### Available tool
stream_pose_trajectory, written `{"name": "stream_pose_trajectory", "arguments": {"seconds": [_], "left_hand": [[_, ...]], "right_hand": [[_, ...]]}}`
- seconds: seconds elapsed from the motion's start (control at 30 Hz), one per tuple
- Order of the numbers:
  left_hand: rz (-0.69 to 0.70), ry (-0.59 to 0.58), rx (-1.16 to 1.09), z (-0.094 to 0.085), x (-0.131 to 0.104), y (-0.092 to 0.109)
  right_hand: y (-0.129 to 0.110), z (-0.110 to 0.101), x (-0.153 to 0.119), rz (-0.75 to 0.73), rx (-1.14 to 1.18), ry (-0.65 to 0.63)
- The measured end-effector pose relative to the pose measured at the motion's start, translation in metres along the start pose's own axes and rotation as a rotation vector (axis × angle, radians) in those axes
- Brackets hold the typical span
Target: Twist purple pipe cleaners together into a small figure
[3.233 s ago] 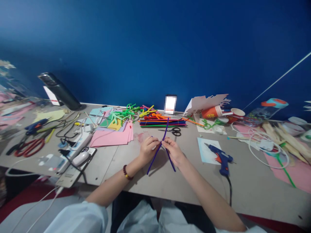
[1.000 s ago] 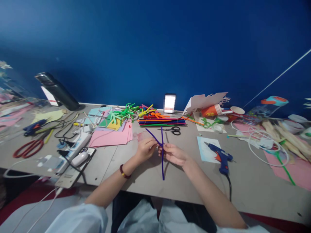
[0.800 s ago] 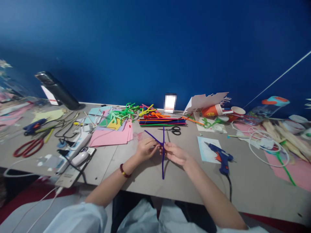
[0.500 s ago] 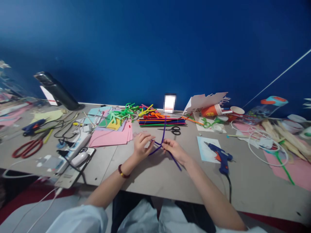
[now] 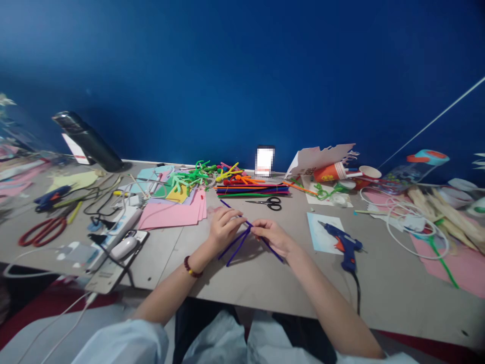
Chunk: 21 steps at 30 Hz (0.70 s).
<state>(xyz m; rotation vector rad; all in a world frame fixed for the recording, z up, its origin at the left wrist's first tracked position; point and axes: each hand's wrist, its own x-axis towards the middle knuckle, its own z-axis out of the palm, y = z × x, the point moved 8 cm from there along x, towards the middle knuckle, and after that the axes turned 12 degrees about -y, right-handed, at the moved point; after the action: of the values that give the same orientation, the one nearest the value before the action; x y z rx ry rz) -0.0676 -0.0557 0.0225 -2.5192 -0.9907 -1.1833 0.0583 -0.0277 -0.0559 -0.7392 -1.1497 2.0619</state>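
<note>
Purple pipe cleaners (image 5: 237, 251), joined near their middle, are held between my two hands above the table. My left hand (image 5: 223, 230) pinches one stem, whose tip pokes out beyond the fingers at the upper left. With thumb and forefinger, my right hand (image 5: 273, 236) grips close to the joint. Two stems hang down to the lower left, and another slants to the lower right under my right hand. Small black scissors (image 5: 270, 203) lie just beyond my hands, in front of a stack of coloured pipe cleaners (image 5: 252, 191).
A blue glue gun (image 5: 343, 244) rests on pale paper at the right. Pink paper sheets (image 5: 172, 215), a power strip (image 5: 117, 235) and a phone (image 5: 113, 273) with a mouse lie left. Behind stand a propped phone (image 5: 265, 161) and a dark bottle (image 5: 93, 144).
The purple stem that stood upright between my hands has swung down to the left. My left hand now pinches a stem near the joint; my right hand has barely moved.
</note>
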Motion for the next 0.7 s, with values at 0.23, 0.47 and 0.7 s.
{"name": "stream_pose_trajectory", "arguments": {"seconds": [0.23, 0.47, 0.7], "left_hand": [[0.019, -0.002, -0.032, 0.000, 0.001, 0.002], [0.048, -0.038, -0.116, 0.004, 0.000, 0.004], [-0.020, -0.061, -0.282, 0.011, 0.004, 0.004]], "right_hand": [[0.005, 0.005, -0.002, 0.055, 0.113, -0.023], [-0.001, 0.009, -0.002, 0.022, 0.094, -0.008], [-0.008, 0.000, -0.002, -0.099, 0.073, 0.116]]}}
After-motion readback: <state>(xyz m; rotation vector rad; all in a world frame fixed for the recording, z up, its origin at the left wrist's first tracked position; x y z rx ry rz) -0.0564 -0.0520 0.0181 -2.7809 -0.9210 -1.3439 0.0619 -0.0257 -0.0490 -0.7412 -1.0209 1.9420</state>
